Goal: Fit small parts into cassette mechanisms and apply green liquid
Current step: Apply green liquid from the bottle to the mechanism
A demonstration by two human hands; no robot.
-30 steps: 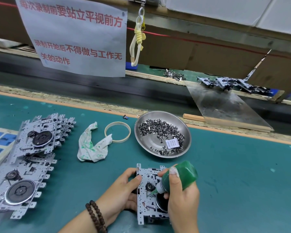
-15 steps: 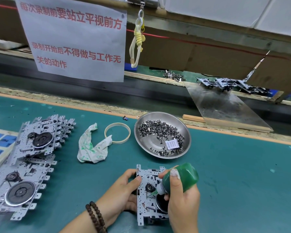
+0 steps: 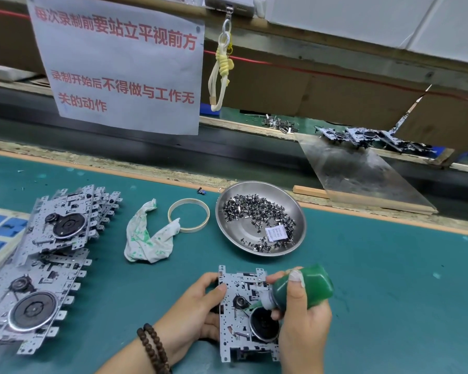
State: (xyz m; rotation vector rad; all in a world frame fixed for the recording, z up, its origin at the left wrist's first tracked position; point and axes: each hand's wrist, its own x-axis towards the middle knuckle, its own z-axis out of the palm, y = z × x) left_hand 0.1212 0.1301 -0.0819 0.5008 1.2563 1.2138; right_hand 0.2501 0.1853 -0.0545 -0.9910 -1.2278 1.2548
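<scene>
So the person's got one mechanism [image 3: 243, 314] flat on the green mat [image 3: 389, 292], right at the near edge. Left hand [image 3: 192, 317] grips its left side, thumb curled over the top face and fingers tucked under the edge. There's a dark bead bracelet [image 3: 153, 346] on that wrist.

Right hand [image 3: 300, 319] is wrapped around a little green bottle [image 3: 303, 290], fingers curled snug on it, index finger with a bit of tape on the tip lying along the top. The bottle is tipped down to the left, and its thin green nozzle [image 3: 251, 306] touches the plate between the small hub and the big black flywheel [image 3: 264, 325].

Behind the work there's a steel dish [image 3: 295, 209] with a heap of small parts [image 3: 257, 211] and a little white label in it. Left of the dish lies a pale ring [image 3: 188, 215], and just beside that a white rag [image 3: 149, 238] blotched with green, one corner touching the ring.

Far left, a stack of mechanisms [image 3: 38, 265] sits overlapped like shingles. A paper sign [image 3: 119, 63] with red writing hangs up top, above the dark belt [image 3: 146, 155] behind the mat.
</scene>
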